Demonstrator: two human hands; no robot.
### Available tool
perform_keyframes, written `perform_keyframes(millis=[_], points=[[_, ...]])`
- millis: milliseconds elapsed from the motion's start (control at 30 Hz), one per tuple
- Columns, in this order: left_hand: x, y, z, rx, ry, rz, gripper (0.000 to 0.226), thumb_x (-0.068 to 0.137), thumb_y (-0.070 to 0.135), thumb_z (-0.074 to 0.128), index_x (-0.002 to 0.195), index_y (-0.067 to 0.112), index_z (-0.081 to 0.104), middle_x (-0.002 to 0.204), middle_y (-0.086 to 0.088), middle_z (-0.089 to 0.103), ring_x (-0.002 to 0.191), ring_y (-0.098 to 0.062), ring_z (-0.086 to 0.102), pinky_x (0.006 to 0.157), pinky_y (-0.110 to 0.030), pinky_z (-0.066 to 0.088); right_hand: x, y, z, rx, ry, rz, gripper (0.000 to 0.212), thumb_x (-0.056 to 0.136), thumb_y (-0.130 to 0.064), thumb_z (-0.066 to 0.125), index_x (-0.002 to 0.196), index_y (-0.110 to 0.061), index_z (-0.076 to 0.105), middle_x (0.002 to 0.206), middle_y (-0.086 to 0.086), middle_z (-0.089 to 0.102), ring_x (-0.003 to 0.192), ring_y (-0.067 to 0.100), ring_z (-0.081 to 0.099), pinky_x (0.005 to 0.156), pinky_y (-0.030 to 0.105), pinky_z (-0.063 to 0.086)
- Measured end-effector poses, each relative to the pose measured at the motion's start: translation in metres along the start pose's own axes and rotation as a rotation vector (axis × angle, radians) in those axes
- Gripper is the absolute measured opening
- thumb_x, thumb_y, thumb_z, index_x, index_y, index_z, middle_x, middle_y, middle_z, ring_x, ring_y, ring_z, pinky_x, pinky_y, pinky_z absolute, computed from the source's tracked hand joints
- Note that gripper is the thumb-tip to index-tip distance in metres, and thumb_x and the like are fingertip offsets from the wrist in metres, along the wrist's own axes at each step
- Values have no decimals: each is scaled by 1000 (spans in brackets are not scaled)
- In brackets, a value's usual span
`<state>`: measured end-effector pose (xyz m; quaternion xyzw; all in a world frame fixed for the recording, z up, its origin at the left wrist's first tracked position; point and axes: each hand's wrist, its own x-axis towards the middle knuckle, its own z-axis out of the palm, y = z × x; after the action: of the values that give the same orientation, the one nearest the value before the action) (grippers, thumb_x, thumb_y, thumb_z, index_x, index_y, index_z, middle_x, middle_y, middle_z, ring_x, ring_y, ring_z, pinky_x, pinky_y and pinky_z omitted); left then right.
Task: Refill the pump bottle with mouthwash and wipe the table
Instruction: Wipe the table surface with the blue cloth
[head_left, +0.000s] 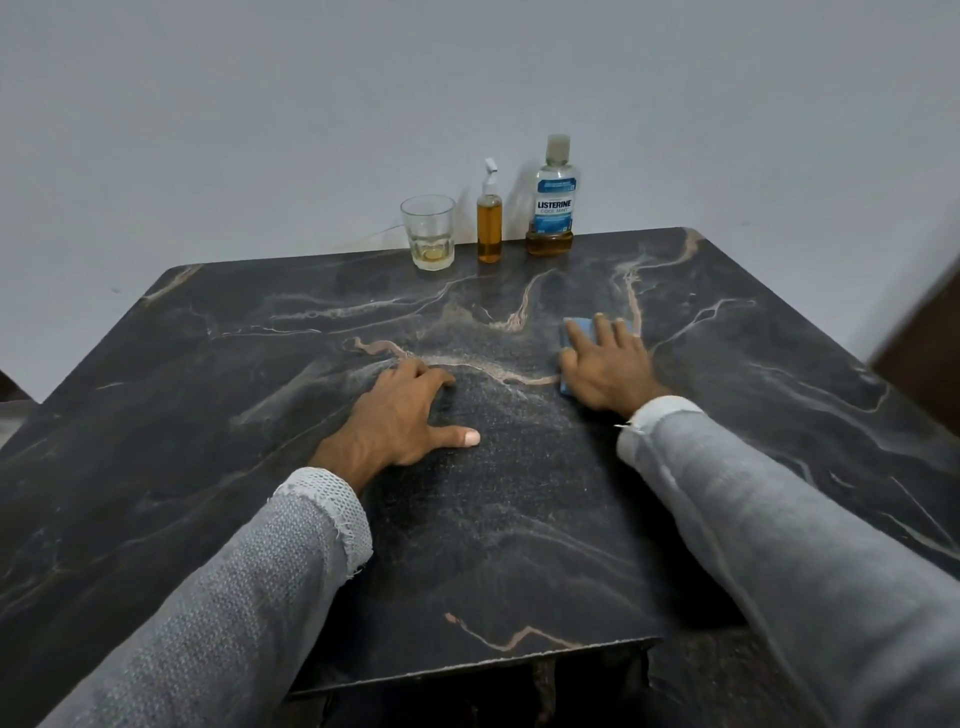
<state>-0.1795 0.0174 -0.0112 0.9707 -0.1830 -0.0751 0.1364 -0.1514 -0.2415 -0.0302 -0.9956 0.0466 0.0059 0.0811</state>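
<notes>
My right hand (608, 366) lies flat on a blue cloth (582, 328), pressing it onto the dark marble table (260, 415) right of centre; only the cloth's edges show around the fingers. My left hand (402, 415) rests on the table's middle with its fingers spread and holds nothing. At the far edge stand a slim pump bottle (489, 226) nearly full of amber liquid and a Listerine mouthwash bottle (552, 200), capped, with a little amber liquid at its bottom.
A drinking glass (428, 231) with a bit of yellowish liquid stands left of the pump bottle. A pale wall rises right behind the table. A dark brown edge (924, 332) shows at the right. The table's near edge has a notch at the bottom.
</notes>
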Motion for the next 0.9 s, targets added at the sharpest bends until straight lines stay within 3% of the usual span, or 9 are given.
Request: perform_keyframes(millis=[167, 367, 500, 667, 800, 900], points=[[1, 4, -2, 24, -22, -21, 88, 70, 68, 67, 140, 24, 40, 136, -5, 38, 127, -27, 39, 105, -47, 39, -15, -56, 13, -12, -11, -207, 57, 101, -44, 18, 154, -26, 10, 162, 15, 6, 149, 35, 2, 120, 48, 3], [2, 5, -8, 59, -50, -13, 86, 71, 70, 64, 140, 24, 40, 136, -5, 39, 127, -26, 39, 104, -48, 41, -60, -28, 16, 8, -16, -323, 57, 101, -47, 17, 155, -29, 8, 164, 6, 3, 151, 25, -2, 121, 41, 2], [7, 2, -9, 45, 50, -19, 67, 82, 66, 55, 131, 20, 50, 127, -5, 49, 119, -23, 47, 100, -45, 44, -45, 5, 12, 10, -8, -202, 58, 101, -49, 16, 155, -30, 9, 164, 6, 4, 150, 26, 2, 120, 44, 6], [17, -4, -14, -36, 152, -27, 44, 87, 54, 58, 115, 21, 60, 112, -2, 59, 104, -18, 56, 91, -43, 50, 19, 21, 3, 20, 54, -10, 57, 101, -45, 22, 153, -21, 19, 161, 16, 14, 148, 35, 11, 120, 49, 11], [18, -8, -12, -32, 181, -26, 43, 88, 51, 59, 120, 22, 58, 114, -1, 56, 106, -17, 54, 93, -42, 49, 63, -2, 0, 47, 34, 70, 57, 100, -47, 21, 152, -24, 19, 161, 15, 11, 148, 36, 8, 119, 49, 6], [17, -5, -6, 12, 190, -8, 45, 88, 52, 58, 123, 24, 56, 120, 0, 52, 113, -18, 50, 97, -42, 46, 77, -36, 5, 41, -2, 0, 58, 100, -49, 17, 153, -25, 16, 162, 15, 7, 149, 37, 5, 120, 50, 5]])
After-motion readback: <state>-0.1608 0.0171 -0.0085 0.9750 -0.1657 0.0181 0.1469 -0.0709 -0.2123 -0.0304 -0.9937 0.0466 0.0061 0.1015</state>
